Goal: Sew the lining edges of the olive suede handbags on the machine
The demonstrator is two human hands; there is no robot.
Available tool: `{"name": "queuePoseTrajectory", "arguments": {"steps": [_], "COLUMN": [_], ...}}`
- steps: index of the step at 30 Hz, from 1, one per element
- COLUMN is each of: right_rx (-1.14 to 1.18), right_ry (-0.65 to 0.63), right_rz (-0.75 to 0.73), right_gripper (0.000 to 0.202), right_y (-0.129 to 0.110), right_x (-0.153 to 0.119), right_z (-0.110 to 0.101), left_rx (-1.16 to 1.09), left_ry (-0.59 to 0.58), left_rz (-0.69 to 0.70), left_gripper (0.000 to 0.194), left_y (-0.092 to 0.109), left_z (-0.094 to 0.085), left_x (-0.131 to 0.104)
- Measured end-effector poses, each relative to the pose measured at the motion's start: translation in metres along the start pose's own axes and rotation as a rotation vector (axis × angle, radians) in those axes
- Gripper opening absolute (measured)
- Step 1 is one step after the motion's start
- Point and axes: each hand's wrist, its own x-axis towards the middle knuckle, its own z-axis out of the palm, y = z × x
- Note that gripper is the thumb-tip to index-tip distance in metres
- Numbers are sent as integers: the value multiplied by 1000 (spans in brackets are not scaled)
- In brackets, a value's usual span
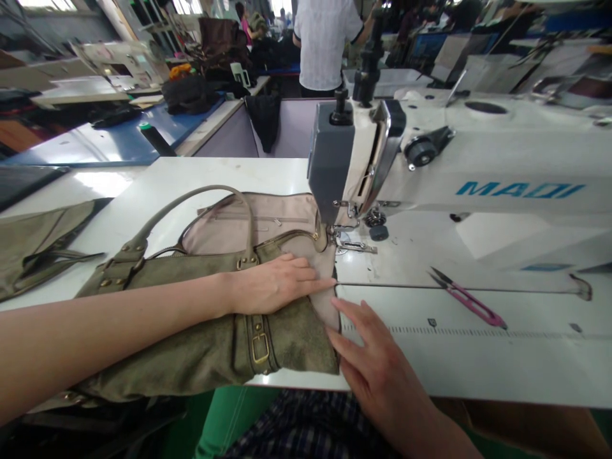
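Note:
An olive-green handbag (201, 344) with a pinkish lining (291, 210) lies on the sewing table, its zipped top open. My left hand (275, 284) rests flat across the bag, fingers stretched toward the lining's right edge. At that same edge, my right hand (375, 357) has its fingers spread, the tips touching the lining and the bag's side. The lining's far part reaches the presser foot of the sewing machine (335, 169); the needle point itself is hard to make out. One handle (210, 189) arches over the bag, and a brass buckle (261, 347) sits below my left hand.
Pink-handled thread snips (471, 304) lie right of my hands, near a ruler scale (411, 330) on the table. Another olive bag piece (43, 239) is at the far left. Behind stand a thread cone (155, 138), another sewing machine (122, 64) and a person in a white shirt (325, 44).

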Motion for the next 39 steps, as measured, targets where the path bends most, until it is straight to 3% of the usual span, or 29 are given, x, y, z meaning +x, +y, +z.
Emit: {"name": "queuePoseTrajectory", "arguments": {"steps": [6, 13, 17, 23, 28, 36, 39], "right_rx": [-25, -28, -65, -58, -50, -118, -159], "right_ry": [5, 48, 55, 5, 24, 35, 37], "right_rz": [-115, -238, -301, -377, -347, -315, -344], "right_gripper": [32, 29, 32, 33, 27, 30, 33], "right_y": [6, 7, 14, 28, 33, 38, 36], "right_x": [7, 11, 12, 12, 18, 25, 24], "right_z": [0, 1, -2, -7, -7, -6, -1], "left_rx": [87, -49, 34, 164, 92, -114, -159], "left_ry": [6, -77, -108, 47, 70, -94, -106], "left_rz": [11, -41, -98, -107, -82, -107, -109], "left_gripper": [48, 54, 53, 49, 48, 56, 47], "left_y": [-1, -2, 7, 17, 6, -13, -16], "left_z": [2, -13, -17, -4, -4, -29, -35], "left_x": [-3, 5, 8, 6, 11, 19, 21]}}
